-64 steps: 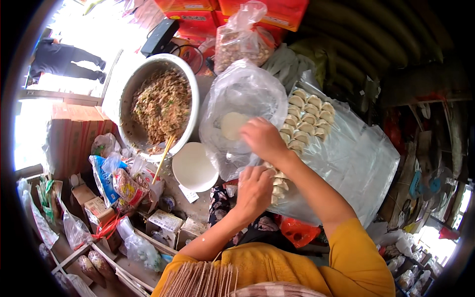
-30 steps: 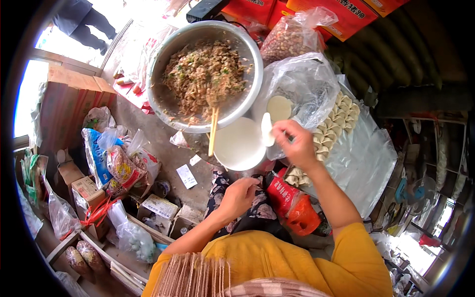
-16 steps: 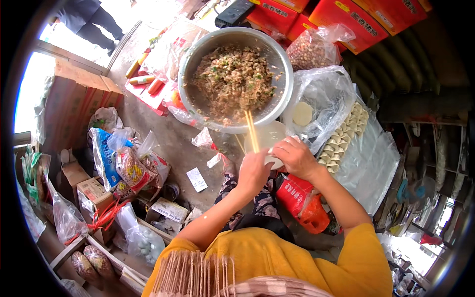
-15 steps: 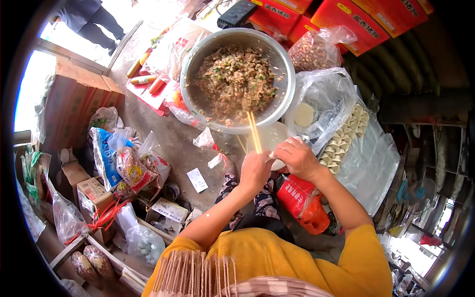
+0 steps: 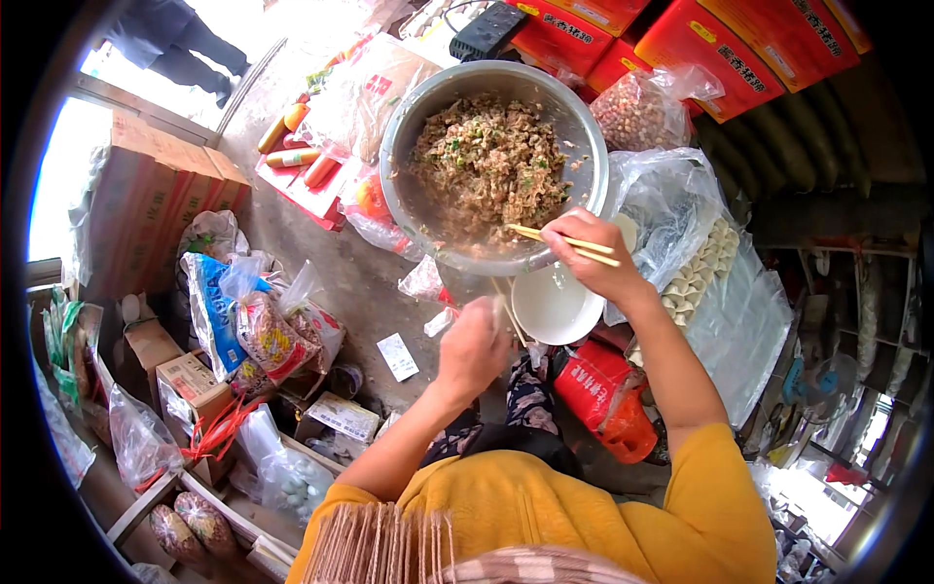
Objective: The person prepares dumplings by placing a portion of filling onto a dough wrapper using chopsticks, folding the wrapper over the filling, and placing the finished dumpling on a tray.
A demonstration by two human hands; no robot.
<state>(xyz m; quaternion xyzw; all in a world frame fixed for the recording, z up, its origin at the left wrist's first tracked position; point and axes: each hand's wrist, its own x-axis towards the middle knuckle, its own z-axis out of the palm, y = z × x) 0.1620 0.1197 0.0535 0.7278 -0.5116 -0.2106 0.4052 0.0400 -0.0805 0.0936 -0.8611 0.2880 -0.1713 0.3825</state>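
Note:
A large metal basin [image 5: 592, 161] holds a minced filling [image 5: 496, 161] flecked with green. Over its near right rim, my right hand [image 5: 589, 255] is closed round a pair of wooden chopsticks [image 5: 574, 242], their tips at the filling's near edge. My left hand [image 5: 473, 352] is curled below the basin, left of a white bowl [image 5: 556, 307]; its fingertips are blurred, and whatever they may hold is hidden. A thin stick [image 5: 510, 313] slants between that hand and the bowl. Rows of folded dumplings [image 5: 702, 273] lie to the right, beside clear plastic holding a pale round wrapper [image 5: 624, 232].
Red boxes [image 5: 725, 54] and a bag of nuts [image 5: 642, 107] stand beyond the basin. Sausages [image 5: 292, 157] and plastic bags are at its left. A red bag [image 5: 605, 394] sits by my right leg. Cartons [image 5: 161, 195] stack at left; a person [image 5: 180, 44] stands far left.
The chopsticks have passed from my left hand to my right, which has moved up to the basin's rim. My left hand has drawn down and left, uncovering the white bowl.

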